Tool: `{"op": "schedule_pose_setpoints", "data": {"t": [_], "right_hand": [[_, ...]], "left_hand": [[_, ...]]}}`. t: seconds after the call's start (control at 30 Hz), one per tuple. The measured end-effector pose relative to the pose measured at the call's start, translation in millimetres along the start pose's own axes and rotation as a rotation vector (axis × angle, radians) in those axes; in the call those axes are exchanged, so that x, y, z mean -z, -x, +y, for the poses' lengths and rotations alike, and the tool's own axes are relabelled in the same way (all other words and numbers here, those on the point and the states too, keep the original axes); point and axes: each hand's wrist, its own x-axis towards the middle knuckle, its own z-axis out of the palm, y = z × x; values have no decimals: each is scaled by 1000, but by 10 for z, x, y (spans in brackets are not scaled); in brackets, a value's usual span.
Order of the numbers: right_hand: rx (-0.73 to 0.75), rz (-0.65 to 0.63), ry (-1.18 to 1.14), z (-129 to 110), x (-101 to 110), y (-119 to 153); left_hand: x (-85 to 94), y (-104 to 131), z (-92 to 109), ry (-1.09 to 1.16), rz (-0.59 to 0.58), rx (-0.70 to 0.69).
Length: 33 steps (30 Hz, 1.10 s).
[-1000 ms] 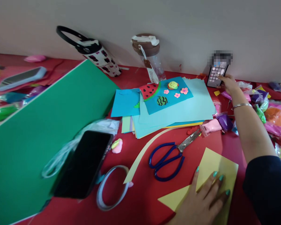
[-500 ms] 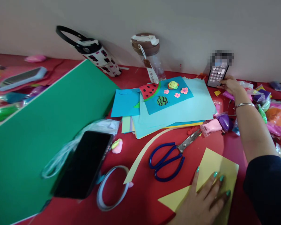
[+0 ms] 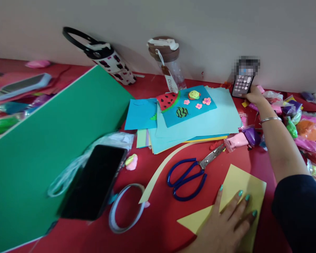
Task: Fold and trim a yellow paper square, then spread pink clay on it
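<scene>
My left hand [image 3: 226,221] lies flat with its fingers spread on a sheet of yellow paper [image 3: 249,182] at the lower right. A pointed yellow flap juts out to the left from under this hand. Farther back, my right hand [image 3: 254,95] grips the lower right corner of a smartphone [image 3: 242,86], its thumb in front and its other fingers hidden behind. The phone stands nearly upright by the wall, showing grey round keys; its upper part is blurred out. Blue-handled scissors [image 3: 191,177] rest half open left of the yellow paper.
A green board [image 3: 68,116] slants across the left, with a dark phone [image 3: 96,182] near it. Tape roll [image 3: 113,214], paper strip [image 3: 160,168] and stacked coloured sheets [image 3: 197,130] occupy the middle. Two bottles [image 3: 116,65] [image 3: 173,66] stand behind. Bagged clay [image 3: 309,128] heaps at right.
My right hand has slid round the phone's lower corner and now grips it, with the phone shifted slightly left. My left hand stays flat on the yellow paper.
</scene>
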Motion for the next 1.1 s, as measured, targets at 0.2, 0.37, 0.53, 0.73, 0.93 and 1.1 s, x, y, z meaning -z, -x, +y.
{"op": "schedule_pose_setpoints", "data": {"t": [0.2,0.37,0.53,0.73,0.93,1.1], "right_hand": [[-1,14,44,-32,8,39],[54,-29,85,-56,2,58],[47,-42,71,-27,5,37],[45,-3,46,-46,-7,33],[277,449,329,-163,-36,307],[487,600,726,-263,-12,537]], "left_hand": [[73,-9,-14,-30,18,2],[85,-16,-22,8,-16,-4],[56,-4,-8,30,-22,-4],[39,5,-6,74,-16,8],[91,-15,7,160,-90,28],[213,-41,9,280,-102,53]]}}
